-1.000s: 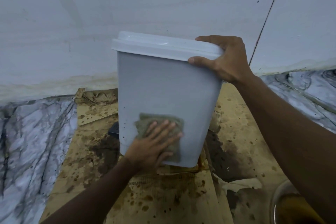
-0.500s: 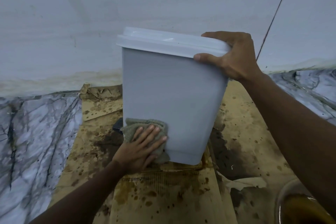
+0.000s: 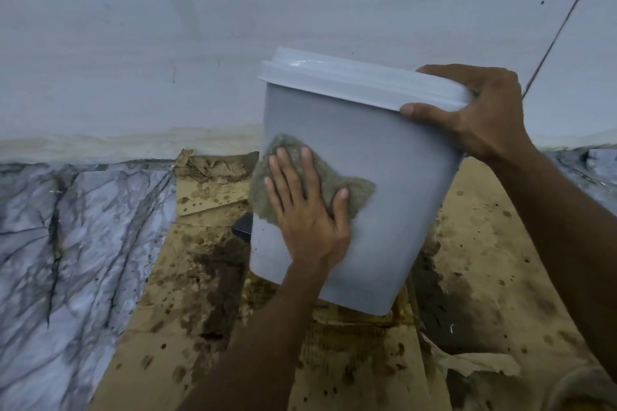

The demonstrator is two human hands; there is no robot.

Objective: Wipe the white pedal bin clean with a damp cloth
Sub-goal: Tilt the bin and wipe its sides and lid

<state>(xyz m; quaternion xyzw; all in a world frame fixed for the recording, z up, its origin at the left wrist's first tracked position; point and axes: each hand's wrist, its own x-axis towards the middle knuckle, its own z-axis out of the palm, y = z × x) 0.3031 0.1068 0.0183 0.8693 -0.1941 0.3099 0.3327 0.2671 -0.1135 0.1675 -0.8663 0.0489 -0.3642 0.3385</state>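
Left hand (image 3: 309,210) presses cloth (image 3: 350,185) flat on tilted bin (image 3: 384,177); right hand (image 3: 480,113) grips its lid.

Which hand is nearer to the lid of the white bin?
Right. The right hand grips the lid at its right end, fingers over its rim. The left hand is lower, pressing the cloth flat on the bin wall.

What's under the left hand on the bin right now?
A grey-green cloth, pressed flat against the bin side by the left hand. The cloth's middle and the bin surface beneath it are covered.

smooth matt plastic bin (image 3: 384,177), nubby cloth (image 3: 350,187), stained cardboard (image 3: 350,360)
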